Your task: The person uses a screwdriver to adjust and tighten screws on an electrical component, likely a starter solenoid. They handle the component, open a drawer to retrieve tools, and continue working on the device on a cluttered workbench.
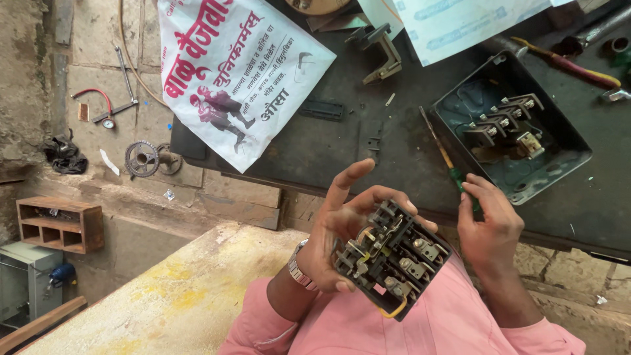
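My left hand [338,227] holds a black electrical switch block [392,258] with metal terminals and a yellow wire, close to my chest; the index finger points up. My right hand [488,227] grips the green handle of a screwdriver [442,152], whose shaft lies across the dark workbench [315,148]. Just beyond the screwdriver sits an open metal switch box [565,141] with several black fuse carriers inside. I wear a wristwatch [299,271] on my left wrist and pink sleeves.
A white printed plastic bag [236,72] hangs over the bench's left edge. Papers, a metal bracket [384,56] and a red-handled tool [572,66] lie at the back. On the stone floor lie a gear wheel [142,158], a wooden pigeonhole box [59,225] and hoses.
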